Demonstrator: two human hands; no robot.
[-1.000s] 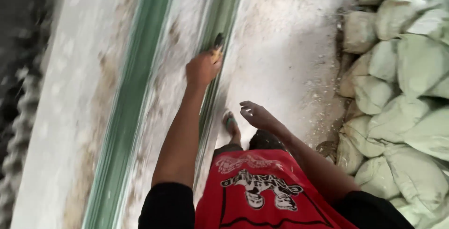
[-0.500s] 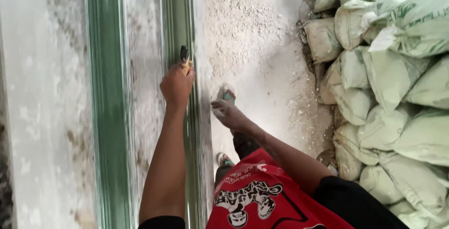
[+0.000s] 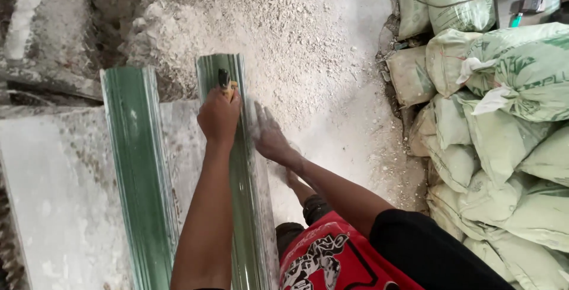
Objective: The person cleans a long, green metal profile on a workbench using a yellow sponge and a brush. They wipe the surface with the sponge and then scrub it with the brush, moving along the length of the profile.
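Left hand (image 3: 218, 117), grip closed tight round a small dark-tipped tool (image 3: 224, 81), works the far end of the green moulding strip (image 3: 236, 165) lying on the grey slab (image 3: 53, 195). Best kept flat, steady along the groove. Right hand (image 3: 269, 136), fingers spread, rests beside the strip's edge, holding nothing.
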